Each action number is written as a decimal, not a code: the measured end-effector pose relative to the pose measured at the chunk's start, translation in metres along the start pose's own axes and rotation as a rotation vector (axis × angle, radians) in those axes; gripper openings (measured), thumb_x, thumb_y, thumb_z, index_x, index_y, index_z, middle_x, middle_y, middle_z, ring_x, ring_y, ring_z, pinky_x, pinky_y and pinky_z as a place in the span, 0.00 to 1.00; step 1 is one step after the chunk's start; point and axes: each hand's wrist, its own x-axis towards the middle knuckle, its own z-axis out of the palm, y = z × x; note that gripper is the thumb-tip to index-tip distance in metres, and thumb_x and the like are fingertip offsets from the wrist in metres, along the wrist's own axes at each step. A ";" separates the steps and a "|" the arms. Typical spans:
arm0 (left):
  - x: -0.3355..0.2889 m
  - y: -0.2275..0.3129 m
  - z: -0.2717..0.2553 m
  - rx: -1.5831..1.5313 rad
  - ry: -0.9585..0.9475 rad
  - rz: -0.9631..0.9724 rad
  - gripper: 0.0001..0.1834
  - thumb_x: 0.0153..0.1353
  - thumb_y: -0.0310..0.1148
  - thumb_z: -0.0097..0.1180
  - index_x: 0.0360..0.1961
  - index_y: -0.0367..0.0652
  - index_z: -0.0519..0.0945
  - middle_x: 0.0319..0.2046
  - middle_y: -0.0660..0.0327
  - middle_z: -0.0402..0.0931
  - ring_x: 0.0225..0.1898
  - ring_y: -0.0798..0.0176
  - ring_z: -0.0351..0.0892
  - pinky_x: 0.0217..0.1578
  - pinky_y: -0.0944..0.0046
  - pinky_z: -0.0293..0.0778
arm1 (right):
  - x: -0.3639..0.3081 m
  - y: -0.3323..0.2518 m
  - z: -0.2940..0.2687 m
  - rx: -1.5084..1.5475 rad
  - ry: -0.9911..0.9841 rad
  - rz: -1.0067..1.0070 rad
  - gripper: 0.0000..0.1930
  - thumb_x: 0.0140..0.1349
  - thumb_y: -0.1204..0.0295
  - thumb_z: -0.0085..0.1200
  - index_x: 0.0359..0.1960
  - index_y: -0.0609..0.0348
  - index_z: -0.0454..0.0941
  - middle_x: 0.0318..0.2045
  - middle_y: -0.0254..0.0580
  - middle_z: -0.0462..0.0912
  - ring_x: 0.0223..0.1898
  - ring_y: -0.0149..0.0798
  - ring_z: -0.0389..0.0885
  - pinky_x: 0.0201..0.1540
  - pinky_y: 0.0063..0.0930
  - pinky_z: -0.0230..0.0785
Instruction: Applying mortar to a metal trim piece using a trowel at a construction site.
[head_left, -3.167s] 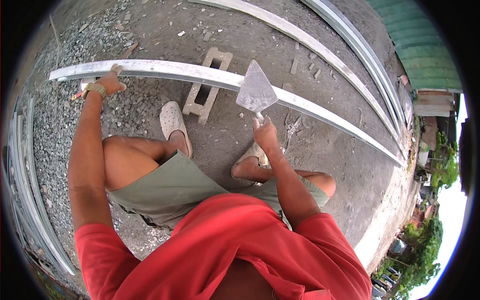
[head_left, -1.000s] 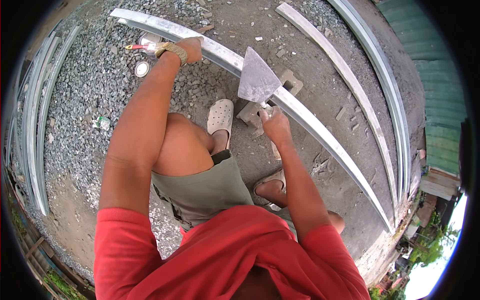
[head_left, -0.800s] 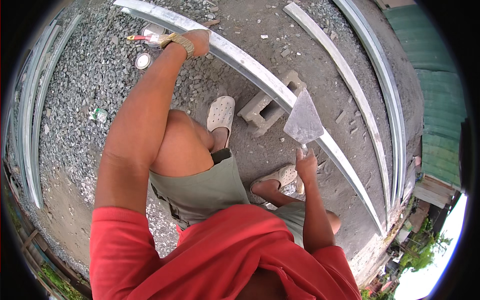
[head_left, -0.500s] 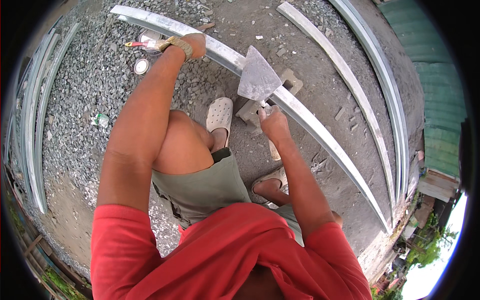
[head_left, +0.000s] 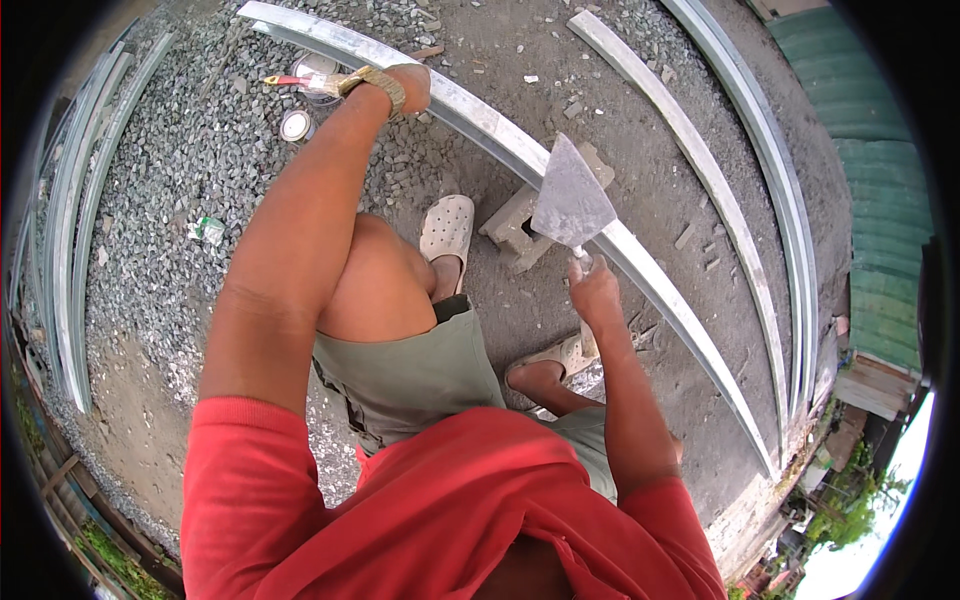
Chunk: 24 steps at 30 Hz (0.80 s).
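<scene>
A long grey metal channel (head_left: 470, 118) runs from the far left to the near right, passing over a hollow concrete block (head_left: 515, 225). At its far part, my left hand (head_left: 412, 86) is closed on the channel, its fingertips mostly hidden. A gold band (head_left: 385, 88) circles that wrist. My right hand (head_left: 595, 292) grips the handle of a pointed trowel (head_left: 572, 195). The trowel's flat grey blade overlaps the channel just beside the block, its tip pointing away from me. Whether the blade touches the metal is hard to tell.
Beyond my left wrist, a paintbrush (head_left: 290, 80) rests across an open can (head_left: 318, 66), near a white-topped can (head_left: 296, 125). More metal channels lie at the left (head_left: 75, 230) and right (head_left: 765, 150). Gravel (head_left: 170, 260) covers the left ground. Green corrugated sheeting (head_left: 880, 230) borders the right.
The trowel and my right hand have slid rightward and nearer along the channel, uncovering more of the concrete block. My left hand keeps its place on the channel while the whole view shifts slightly.
</scene>
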 end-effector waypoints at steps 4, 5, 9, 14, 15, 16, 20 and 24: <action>0.007 0.008 -0.001 0.022 -0.025 0.012 0.25 0.51 0.25 0.44 0.53 0.30 0.71 0.42 0.38 0.77 0.46 0.43 0.77 0.48 0.54 0.72 | 0.047 -0.098 0.023 0.042 -0.038 -0.039 0.25 0.62 0.54 0.48 0.45 0.68 0.71 0.40 0.66 0.79 0.46 0.60 0.77 0.50 0.47 0.69; 0.005 0.008 -0.001 0.030 -0.024 0.008 0.25 0.51 0.25 0.44 0.53 0.30 0.71 0.42 0.38 0.77 0.46 0.43 0.77 0.48 0.54 0.72 | 0.054 -0.106 0.023 0.050 -0.038 -0.043 0.25 0.62 0.54 0.48 0.45 0.68 0.71 0.40 0.66 0.79 0.46 0.60 0.77 0.50 0.47 0.69; -0.003 0.004 0.003 0.015 -0.048 -0.015 0.29 0.51 0.25 0.44 0.59 0.31 0.66 0.47 0.39 0.74 0.50 0.44 0.75 0.51 0.55 0.70 | 0.052 -0.094 0.012 0.016 -0.040 -0.088 0.26 0.61 0.53 0.48 0.47 0.69 0.71 0.43 0.65 0.78 0.49 0.60 0.75 0.52 0.46 0.67; 0.003 0.001 0.006 -0.010 -0.016 -0.017 0.29 0.52 0.25 0.43 0.59 0.32 0.66 0.47 0.39 0.74 0.50 0.45 0.75 0.51 0.55 0.70 | 0.003 0.051 0.001 0.064 -0.004 -0.128 0.29 0.60 0.56 0.51 0.50 0.73 0.69 0.38 0.73 0.77 0.46 0.66 0.76 0.48 0.48 0.68; 0.003 0.000 0.004 -0.005 -0.047 -0.029 0.29 0.52 0.25 0.43 0.59 0.32 0.67 0.47 0.39 0.74 0.50 0.45 0.75 0.51 0.55 0.71 | -0.018 0.057 -0.017 0.122 -0.092 0.006 0.27 0.60 0.57 0.52 0.49 0.74 0.69 0.38 0.73 0.77 0.45 0.66 0.75 0.47 0.49 0.68; 0.002 -0.002 0.001 0.000 -0.076 -0.041 0.29 0.52 0.25 0.43 0.58 0.31 0.67 0.47 0.39 0.74 0.50 0.45 0.75 0.51 0.55 0.71 | -0.036 0.059 -0.033 0.178 -0.176 0.140 0.26 0.60 0.59 0.52 0.48 0.74 0.70 0.37 0.74 0.77 0.45 0.67 0.75 0.46 0.49 0.69; 0.001 0.008 -0.004 -0.046 -0.044 -0.028 0.27 0.52 0.24 0.43 0.56 0.29 0.69 0.46 0.38 0.75 0.49 0.45 0.76 0.50 0.55 0.72 | -0.063 0.097 -0.026 0.053 -0.015 -0.015 0.24 0.60 0.61 0.52 0.46 0.74 0.70 0.35 0.74 0.77 0.43 0.68 0.76 0.45 0.50 0.69; -0.003 -0.002 -0.002 -0.040 0.005 -0.025 0.26 0.52 0.25 0.44 0.55 0.29 0.70 0.44 0.38 0.76 0.46 0.43 0.77 0.49 0.54 0.72 | -0.031 0.020 -0.006 0.064 -0.102 -0.047 0.23 0.60 0.61 0.52 0.46 0.72 0.70 0.37 0.71 0.78 0.43 0.67 0.76 0.46 0.50 0.69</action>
